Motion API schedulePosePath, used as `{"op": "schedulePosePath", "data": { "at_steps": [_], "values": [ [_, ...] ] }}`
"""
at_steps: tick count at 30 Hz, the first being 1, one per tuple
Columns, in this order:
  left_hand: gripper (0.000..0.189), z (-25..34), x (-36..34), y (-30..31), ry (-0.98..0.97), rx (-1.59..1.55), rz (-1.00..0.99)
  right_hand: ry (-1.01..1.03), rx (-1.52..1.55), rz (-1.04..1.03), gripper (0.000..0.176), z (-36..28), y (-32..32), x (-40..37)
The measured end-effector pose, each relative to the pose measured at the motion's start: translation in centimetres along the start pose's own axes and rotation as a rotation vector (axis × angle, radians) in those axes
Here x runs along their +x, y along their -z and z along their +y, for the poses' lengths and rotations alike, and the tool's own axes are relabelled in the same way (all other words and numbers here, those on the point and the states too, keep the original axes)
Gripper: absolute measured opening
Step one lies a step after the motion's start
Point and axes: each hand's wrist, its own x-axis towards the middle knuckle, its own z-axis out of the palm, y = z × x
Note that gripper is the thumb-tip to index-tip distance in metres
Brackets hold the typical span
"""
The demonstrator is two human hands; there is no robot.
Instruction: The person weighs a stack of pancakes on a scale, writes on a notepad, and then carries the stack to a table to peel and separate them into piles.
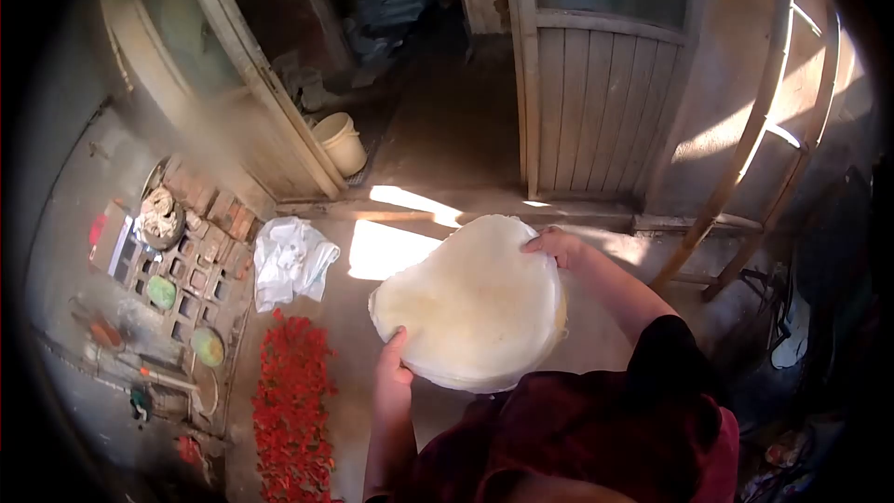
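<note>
Both my hands carry a thick stack of large, thin, pale flatbreads [470, 307] in front of my body. Its outline is rounded, with a dip along the far left edge, and the many thin layers show at the rim. My left hand [393, 373] grips the near left edge, thumb on top and fingers hidden beneath. On the far right edge my right hand [557, 247] holds the stack in the same way, its thumb side over the top sheet.
Red peppers [293, 401] lie spread on the floor at left, beside a white plastic bag [293, 261]. Farther left are stacked bricks [200, 251] with green melons [207, 346]. Ahead is an open doorway with a cream bucket [341, 144]; a wooden ladder [759, 130] leans at right.
</note>
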Motion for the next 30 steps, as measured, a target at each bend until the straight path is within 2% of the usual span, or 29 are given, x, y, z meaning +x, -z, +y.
{"op": "schedulePosePath", "data": {
  "at_steps": [3, 6, 10, 12, 13, 15, 16, 18, 19, 21, 24, 27, 30],
  "values": [
    [0.047, 5.4, 6.8, -4.6, 0.085, 0.067, 0.045, -0.008, 0.060, -0.075, 0.036, -4.0, 1.6, 5.9],
    [0.045, 9.6, 14.2, -9.0, 0.129, 0.113, 0.028, -0.005, 0.146, 0.006, 0.037, -8.5, 2.1, 11.3],
    [0.046, 13.7, 25.7, -14.0, 0.182, 0.116, 0.013, -0.063, 0.054, 0.050, 0.036, -12.6, 4.1, 23.5],
    [0.046, 15.6, 30.8, -16.3, 0.169, 0.143, 0.032, -0.062, -0.035, 0.069, 0.037, -17.6, 3.6, 28.4],
    [0.046, 17.5, 33.2, -17.3, 0.152, 0.176, 0.037, -0.060, 0.001, 0.015, 0.037, -19.1, 4.2, 32.2],
    [0.043, 20.6, 37.8, -17.5, 0.039, 0.233, -0.005, -0.103, 0.071, -0.097, 0.038, -18.9, 4.9, 40.1],
    [0.043, 22.5, 38.9, -19.1, 0.021, 0.217, -0.041, -0.101, -0.059, -0.057, 0.038, -20.4, 4.9, 43.2],
    [0.039, 26.0, 41.8, -22.8, 0.052, 0.166, -0.002, -0.074, 0.000, -0.027, 0.038, -25.5, 3.5, 45.7],
    [0.037, 26.8, 45.5, -21.1, 0.050, 0.093, -0.113, -0.059, 0.031, -0.016, 0.038, -27.8, 2.7, 47.3],
    [0.037, 29.7, 48.8, -22.4, 0.081, 0.065, -0.068, -0.068, 0.022, -0.065, 0.037, -31.2, 2.0, 51.5],
    [0.037, 33.5, 55.9, -23.9, 0.080, 0.050, -0.143, -0.057, 0.011, -0.055, 0.035, -35.2, 1.5, 58.5],
    [0.034, 37.8, 61.9, -29.6, 0.139, 0.112, -0.077, -0.058, 0.062, -0.031, 0.034, -38.2, 2.3, 65.0],
    [0.035, 41.6, 69.7, -34.2, 0.138, 0.114, -0.169, -0.094, 0.054, 0.033, 0.036, -42.3, 3.4, 71.4]
  ]
}}
